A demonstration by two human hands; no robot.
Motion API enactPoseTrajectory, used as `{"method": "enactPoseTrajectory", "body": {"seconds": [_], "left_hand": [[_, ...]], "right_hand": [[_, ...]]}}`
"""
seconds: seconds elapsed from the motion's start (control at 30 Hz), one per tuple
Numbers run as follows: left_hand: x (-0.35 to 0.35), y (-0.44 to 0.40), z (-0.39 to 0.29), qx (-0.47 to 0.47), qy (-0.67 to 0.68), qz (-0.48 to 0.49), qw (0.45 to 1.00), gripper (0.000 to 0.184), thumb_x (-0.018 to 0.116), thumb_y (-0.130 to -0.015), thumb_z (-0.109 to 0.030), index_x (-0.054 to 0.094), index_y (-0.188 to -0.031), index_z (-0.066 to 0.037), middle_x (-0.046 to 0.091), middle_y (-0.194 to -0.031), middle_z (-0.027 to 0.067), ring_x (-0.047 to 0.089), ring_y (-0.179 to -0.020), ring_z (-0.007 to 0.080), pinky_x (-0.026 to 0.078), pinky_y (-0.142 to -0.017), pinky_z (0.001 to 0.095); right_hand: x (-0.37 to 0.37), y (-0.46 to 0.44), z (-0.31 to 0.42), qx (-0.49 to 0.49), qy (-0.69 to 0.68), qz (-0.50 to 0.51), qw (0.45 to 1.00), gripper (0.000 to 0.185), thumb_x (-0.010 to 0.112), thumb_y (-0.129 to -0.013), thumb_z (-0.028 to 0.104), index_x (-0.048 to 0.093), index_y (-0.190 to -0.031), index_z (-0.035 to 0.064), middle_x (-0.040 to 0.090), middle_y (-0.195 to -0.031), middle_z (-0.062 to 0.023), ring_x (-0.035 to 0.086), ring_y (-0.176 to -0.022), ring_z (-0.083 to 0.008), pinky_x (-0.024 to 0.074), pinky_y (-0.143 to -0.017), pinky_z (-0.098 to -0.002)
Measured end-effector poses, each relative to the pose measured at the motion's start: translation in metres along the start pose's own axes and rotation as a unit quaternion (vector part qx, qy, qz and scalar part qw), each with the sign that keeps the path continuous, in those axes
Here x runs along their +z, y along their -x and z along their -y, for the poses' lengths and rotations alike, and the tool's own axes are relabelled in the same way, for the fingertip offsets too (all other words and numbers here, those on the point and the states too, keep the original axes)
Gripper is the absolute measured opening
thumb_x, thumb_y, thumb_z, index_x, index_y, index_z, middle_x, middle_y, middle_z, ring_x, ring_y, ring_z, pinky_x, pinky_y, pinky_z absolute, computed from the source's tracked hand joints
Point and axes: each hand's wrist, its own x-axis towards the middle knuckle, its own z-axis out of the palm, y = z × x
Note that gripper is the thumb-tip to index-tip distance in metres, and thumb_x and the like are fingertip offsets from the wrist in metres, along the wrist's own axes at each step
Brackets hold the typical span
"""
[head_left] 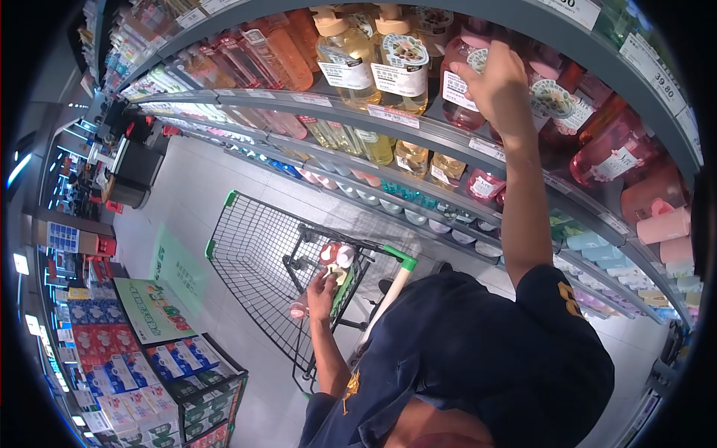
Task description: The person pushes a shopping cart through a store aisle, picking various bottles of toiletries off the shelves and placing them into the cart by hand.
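Note:
My right hand [499, 89] reaches up to the shelf, with its fingers closed round the upper part of a pink pump bottle [461, 101] that has a white label. The bottle stands among other pump bottles, and my hand covers part of its neck and pump. Low over the shopping cart [250, 239], my left hand [323, 293] has its fingers curled together. Right by its fingertips is a pale yellow item [340, 273], with a red-and-white item [328, 252] just beyond. A pinkish item [299, 307] shows beside the hand. What the left fingers hold is hidden.
Yellow pump bottles [345, 63] and more pink bottles [616, 160] line the upper shelf; price tags run along its edge [393, 116]. Lower shelves carry several smaller bottles [411, 158]. Behind the cart, stacked boxes [123, 373] stand by a green sign [155, 310].

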Motion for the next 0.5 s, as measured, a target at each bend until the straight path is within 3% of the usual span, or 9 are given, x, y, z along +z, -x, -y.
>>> {"method": "enactPoseTrajectory", "body": {"seconds": [0.07, 0.17, 0.2, 0.3, 0.37, 0.4, 0.5], "left_hand": [[-0.002, -0.001, 0.004, 0.005, 0.001, 0.0, 1.0, 0.055, 0.067, -0.102, -0.021, 0.051, -0.146, 0.007, 0.074, -0.117, 0.0117, 0.068, -0.099, 0.0158, 0.054, -0.085, 0.03], [0.002, 0.002, -0.004, 0.007, 0.013, 0.001, 1.0, 0.054, 0.066, -0.103, -0.021, 0.05, -0.146, 0.007, 0.074, -0.117, 0.0111, 0.069, -0.101, 0.0162, 0.053, -0.084, 0.029], [0.001, 0.001, -0.002, 0.014, 0.019, 0.007, 1.0, 0.053, 0.066, -0.103, -0.02, 0.051, -0.146, 0.006, 0.074, -0.117, 0.0115, 0.07, -0.103, 0.0164, 0.053, -0.084, 0.0283], [0.004, 0.005, -0.013, 0.041, 0.003, -0.003, 0.999, 0.049, 0.064, -0.104, -0.018, 0.051, -0.144, 0.008, 0.074, -0.115, 0.0119, 0.069, -0.102, 0.0161, 0.054, -0.084, 0.028], [0.008, 0.009, -0.023, 0.07, 0.023, -0.019, 0.997, 0.047, 0.066, -0.104, -0.018, 0.054, -0.141, 0.008, 0.072, -0.113, 0.0112, 0.068, -0.097, 0.0154, 0.053, -0.084, 0.0275], [0.008, 0.011, -0.028, 0.089, 0.019, -0.024, 0.996, 0.047, 0.066, -0.104, -0.018, 0.054, -0.14, 0.008, 0.072, -0.114, 0.0113, 0.068, -0.097, 0.0154, 0.053, -0.083, 0.0273], [0.012, 0.025, -0.05, 0.14, 0.026, -0.019, 0.99, 0.044, 0.068, -0.104, -0.017, 0.056, -0.139, 0.007, 0.071, -0.113, 0.0107, 0.067, -0.097, 0.0149, 0.054, -0.082, 0.0276]], "right_hand": [[-0.007, -0.001, 0.009, 0.062, -0.01, 0.018, 0.998, 0.059, 0.091, -0.076, 0.025, 0.061, -0.114, -0.0071, 0.067, -0.085, -0.0232, 0.066, -0.084, -0.045, 0.0535, -0.08, -0.0511], [-0.02, -0.002, 0.02, 0.045, -0.082, 0.022, 0.995, 0.067, 0.092, -0.075, 0.024, 0.058, -0.125, -0.0056, 0.068, -0.092, -0.0245, 0.067, -0.088, -0.0454, 0.0543, -0.084, -0.0511], [-0.028, -0.004, 0.033, 0.083, -0.076, 0.062, 0.992, 0.077, 0.093, -0.073, 0.023, 0.054, -0.133, -0.0046, 0.069, -0.1, -0.0266, 0.068, -0.094, -0.0458, 0.0545, -0.087, -0.0513], [-0.036, -0.003, 0.054, 0.13, -0.128, 0.074, 0.98, 0.075, 0.09, -0.074, 0.02, 0.05, -0.137, 0.0106, 0.07, -0.112, -0.0236, 0.065, -0.11, -0.0479, 0.0523, -0.092, -0.0549], [-0.037, 0.002, 0.063, 0.149, -0.192, 0.068, 0.968, 0.08, 0.09, -0.073, 0.017, 0.048, -0.142, 0.0147, 0.069, -0.117, -0.0232, 0.064, -0.111, -0.0476, 0.0518, -0.093, -0.0541], [-0.042, 0.004, 0.068, 0.155, -0.221, 0.073, 0.96, 0.086, 0.092, -0.07, 0.009, 0.05, -0.145, 0.0124, 0.068, -0.127, -0.0236, 0.065, -0.12, -0.0415, 0.0523, -0.1, -0.0463], [-0.05, 0.02, 0.08, 0.043, -0.266, -0.031, 0.962, 0.076, 0.09, -0.068, 0.003, 0.061, -0.137, 0.0107, 0.067, -0.128, -0.0184, 0.067, -0.114, -0.0364, 0.053, -0.099, -0.0444]]}}
